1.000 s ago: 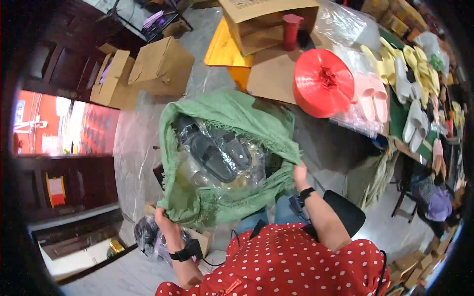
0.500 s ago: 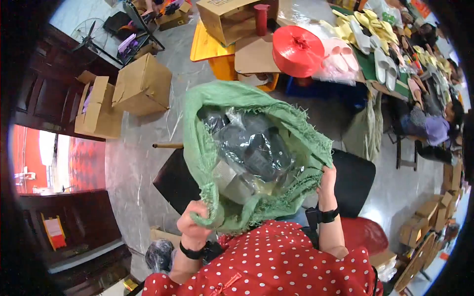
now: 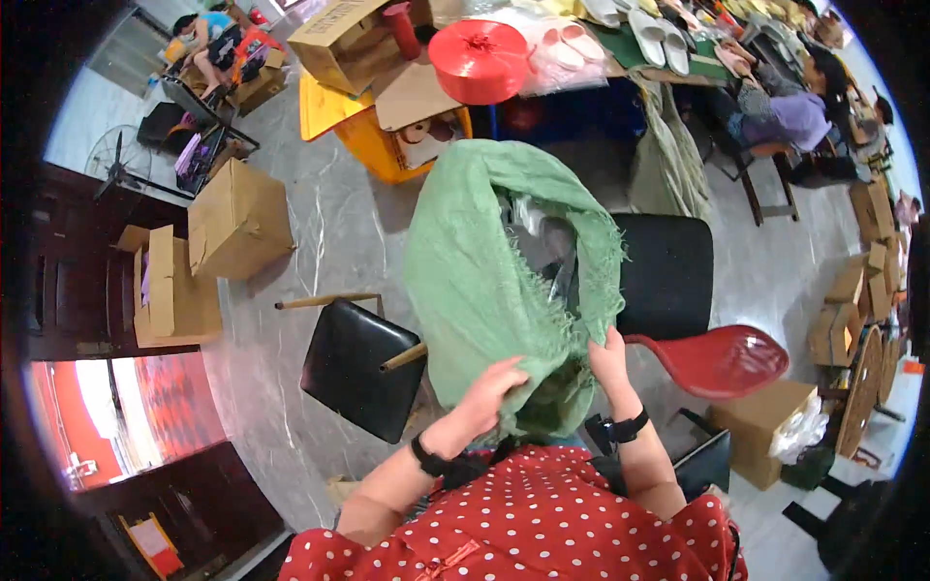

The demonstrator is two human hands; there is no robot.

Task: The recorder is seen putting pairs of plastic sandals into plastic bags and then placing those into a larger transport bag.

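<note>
I hold a large green woven sack [image 3: 484, 281] upright in front of me, its frayed mouth edge gathered toward me. My left hand [image 3: 489, 387] grips the sack's near edge at the lower left. My right hand [image 3: 610, 353] grips the fringed edge at the lower right. Inside the narrowed opening a clear plastic bag [image 3: 542, 242] with dark items shows only partly. Both wrists wear black bands.
A black-seated stool [image 3: 354, 368] lies to my left, a black chair [image 3: 668, 276] and a red plastic seat [image 3: 722, 358] to my right. Cardboard boxes [image 3: 237, 218] stand at the left. Ahead are a yellow crate [image 3: 387, 145], a red twine spool [image 3: 480, 60] and a table with sandals [image 3: 659, 44].
My hands have drawn the sack's mouth together, so the plastic bag inside is now mostly hidden. The view has swung right, and my left hand rose onto the fabric.
</note>
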